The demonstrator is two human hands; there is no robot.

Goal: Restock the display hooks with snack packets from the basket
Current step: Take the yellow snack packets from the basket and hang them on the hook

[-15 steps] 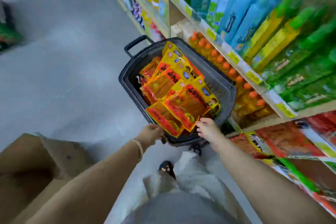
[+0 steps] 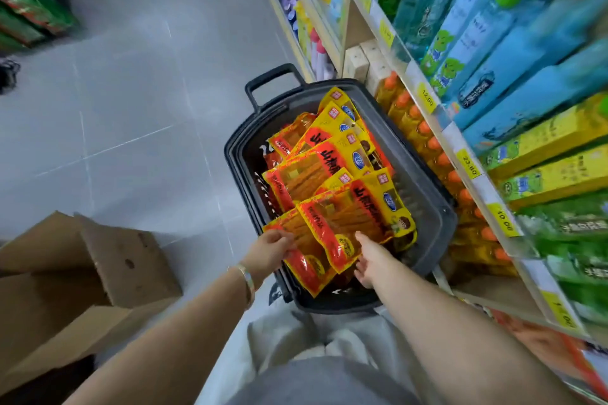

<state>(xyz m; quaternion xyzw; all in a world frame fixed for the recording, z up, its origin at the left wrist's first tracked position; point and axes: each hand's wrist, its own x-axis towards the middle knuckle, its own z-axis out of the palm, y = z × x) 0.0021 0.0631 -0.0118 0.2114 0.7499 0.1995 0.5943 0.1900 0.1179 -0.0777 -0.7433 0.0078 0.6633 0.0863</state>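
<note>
Dark basket [image 2: 442,217] of snack packets [image 2: 329,161], left hand [image 2: 271,251] gripping nearest packet [image 2: 307,268], right hand [image 2: 373,260] pinching adjoining packet [image 2: 342,223], beside stocked shelves [image 2: 427,115].

Dark grey basket [image 2: 437,223], black handle [image 2: 263,82]. Snack packets [image 2: 345,154]: yellow tops, red-orange bands with black characters, blue oval badge, small red square stamp, clear window over orange strips. Pale grey floor tiles [image 2: 131,108], thin lighter grout lines. Plain brown cardboard box [image 2: 125,260], a few dark spots. Pale gold bracelet [image 2: 247,276]. On shelves: blue cartons [image 2: 493,76] with green cartoon figures, yellow cartons [image 2: 559,138] with green print, green packs [image 2: 575,233], amber bottles [image 2: 427,141] with orange caps, yellow price tags [image 2: 468,165] with black digits.
</note>
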